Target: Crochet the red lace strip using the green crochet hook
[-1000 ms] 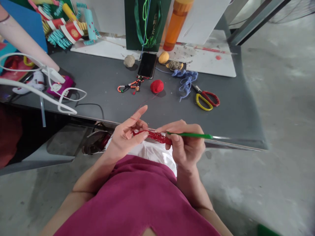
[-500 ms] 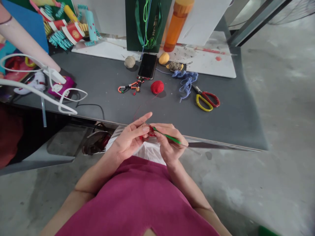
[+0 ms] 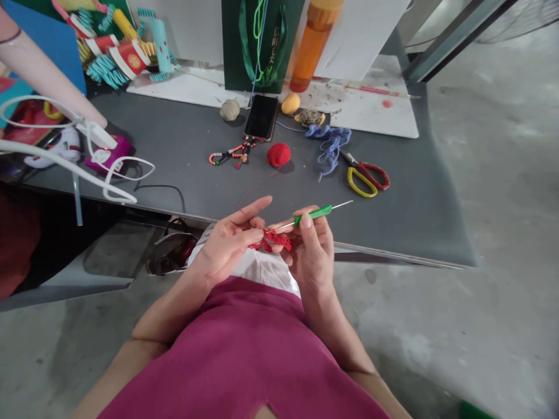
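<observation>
Between my hands is a small piece of red crochet work (image 3: 279,239), held over my lap at the table's front edge. My left hand (image 3: 230,237) pinches its left end between thumb and fingers, with the index finger stretched out. In my right hand (image 3: 313,247) is a crochet hook (image 3: 321,212) with a green handle, gripped by thumb and fingers. One metal end of the hook meets the red work; the other points up to the right. A ball of red yarn (image 3: 278,155) lies on the table, a thin strand running toward my left hand.
Scissors (image 3: 368,179) and tangled blue yarn (image 3: 331,145) lie to the right. Behind the red ball are a phone (image 3: 261,117) with a beaded strap, a beige yarn ball (image 3: 230,110) and an orange bottle (image 3: 315,46). Another person's arm (image 3: 52,73) reaches in at left near white cables.
My right hand has turned, so the hook's free end now points up to the right instead of down. More of the red crochet work shows. The left hand has barely moved.
</observation>
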Action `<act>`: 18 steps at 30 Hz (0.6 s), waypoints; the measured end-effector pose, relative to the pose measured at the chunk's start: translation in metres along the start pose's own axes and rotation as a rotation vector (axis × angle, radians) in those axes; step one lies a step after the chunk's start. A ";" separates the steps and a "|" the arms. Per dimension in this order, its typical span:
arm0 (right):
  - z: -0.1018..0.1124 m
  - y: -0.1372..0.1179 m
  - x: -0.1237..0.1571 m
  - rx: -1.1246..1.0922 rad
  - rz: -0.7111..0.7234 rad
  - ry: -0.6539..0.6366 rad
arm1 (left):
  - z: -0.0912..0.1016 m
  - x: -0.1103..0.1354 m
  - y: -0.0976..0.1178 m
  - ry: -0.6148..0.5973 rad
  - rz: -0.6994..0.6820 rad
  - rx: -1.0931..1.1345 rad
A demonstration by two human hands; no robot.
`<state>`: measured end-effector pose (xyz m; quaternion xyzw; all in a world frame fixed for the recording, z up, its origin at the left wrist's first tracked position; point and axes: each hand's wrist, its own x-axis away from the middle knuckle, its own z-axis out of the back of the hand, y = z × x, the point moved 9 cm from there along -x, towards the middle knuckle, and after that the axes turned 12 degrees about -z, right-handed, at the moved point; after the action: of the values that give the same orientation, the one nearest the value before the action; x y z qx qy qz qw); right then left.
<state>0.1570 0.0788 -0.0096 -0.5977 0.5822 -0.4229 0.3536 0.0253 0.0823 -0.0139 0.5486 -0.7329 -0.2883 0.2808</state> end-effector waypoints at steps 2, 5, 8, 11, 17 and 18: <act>-0.007 0.001 0.001 -0.027 0.006 -0.032 | -0.005 0.001 0.002 -0.027 -0.046 -0.027; -0.015 -0.005 0.006 -0.053 0.108 -0.024 | -0.009 0.001 0.006 -0.064 -0.132 -0.087; -0.017 -0.016 0.013 -0.005 0.245 -0.001 | -0.007 0.001 0.009 -0.038 -0.199 -0.140; -0.015 -0.032 0.024 0.197 0.459 0.058 | -0.002 0.001 0.009 0.012 -0.234 -0.145; -0.015 -0.038 0.035 0.371 0.662 0.124 | -0.002 0.000 -0.003 0.017 -0.077 -0.026; -0.013 -0.035 0.033 0.309 0.617 0.130 | -0.003 0.000 -0.005 0.012 -0.044 -0.002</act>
<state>0.1577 0.0498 0.0308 -0.3048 0.6859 -0.4165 0.5131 0.0304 0.0806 -0.0159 0.5660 -0.7187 -0.2917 0.2793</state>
